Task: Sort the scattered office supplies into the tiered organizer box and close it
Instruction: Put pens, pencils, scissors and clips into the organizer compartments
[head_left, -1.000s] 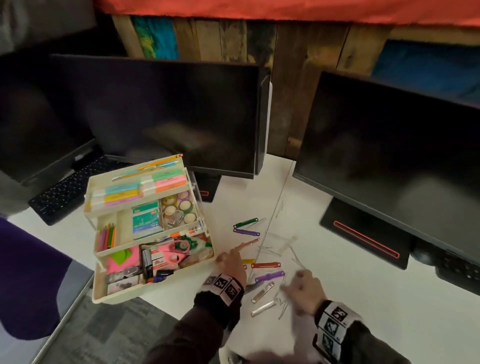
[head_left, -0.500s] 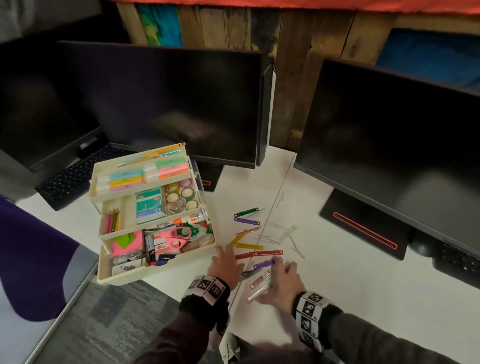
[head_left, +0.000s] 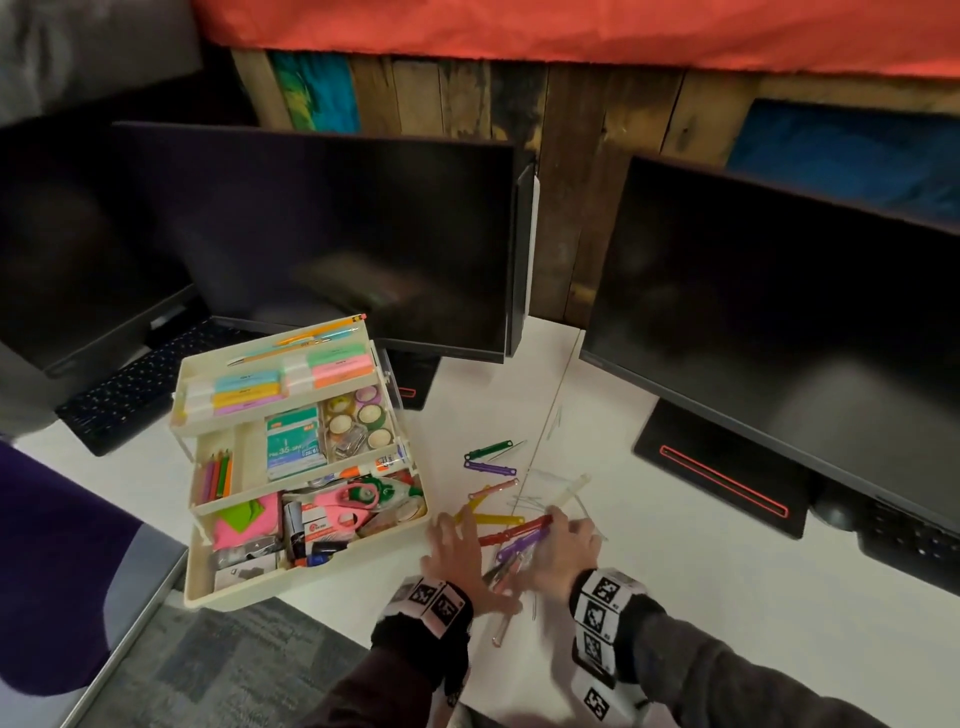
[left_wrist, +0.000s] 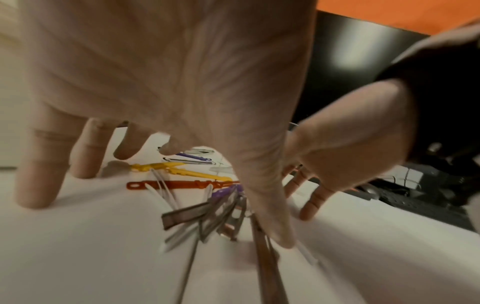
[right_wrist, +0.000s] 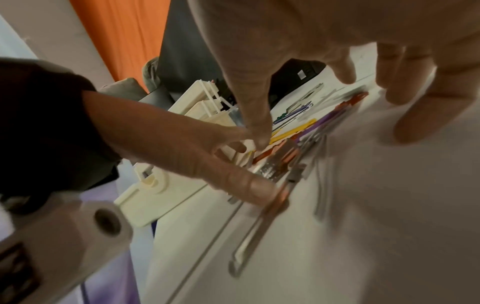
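The cream tiered organizer box (head_left: 311, 582) stands open at the left, its trays full of sticky notes, pencils, tape rolls and scissors. Right of it, coloured file fasteners lie scattered: green (head_left: 488, 449), yellow (head_left: 493, 518), red (head_left: 517, 531) and purple (head_left: 519, 548). My left hand (head_left: 457, 545) lies flat with its fingers spread on the table, and its thumb (left_wrist: 280, 236) is against a bunch of metal fastener strips (left_wrist: 197, 214). My right hand (head_left: 563, 545) is spread over the same bunch from the right. One long metal strip (right_wrist: 259, 226) lies nearest me.
Two dark monitors (head_left: 337, 249) (head_left: 779, 322) stand close behind the work area, and a monitor base with a red stripe (head_left: 722, 483) sits at the right. Keyboards lie at the far left (head_left: 130, 389) and far right. The box sits at the table's front edge, above carpet.
Both hands have drawn closer together over the fasteners. The left hand went from pointing to flat and spread. The loose metal and purple pieces are now bunched between the hands.
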